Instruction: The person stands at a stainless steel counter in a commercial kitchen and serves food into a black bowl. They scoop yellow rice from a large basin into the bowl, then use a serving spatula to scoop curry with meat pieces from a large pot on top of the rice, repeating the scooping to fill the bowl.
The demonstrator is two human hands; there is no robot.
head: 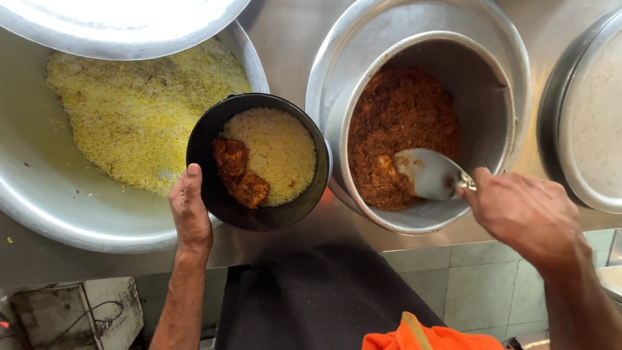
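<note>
Mid-serve. Left hand (189, 210) gripping bowl (259, 162) by its 8 o'clock rim, rice and meat already in (held over bench (285, 35)). Right hand (528, 214) closed on spoon (431, 174), buried in pot (421, 129) at 3 o'clock. Next, probably: lift level, cross to bowl.

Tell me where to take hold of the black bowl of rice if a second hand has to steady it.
Probably the bare right rim of the black bowl, coming from above with a pinch. The left hand already holds the lower-left rim, thumb over the edge. Food fills the middle, and the steel pot crowds that side, so room is tight.
</note>
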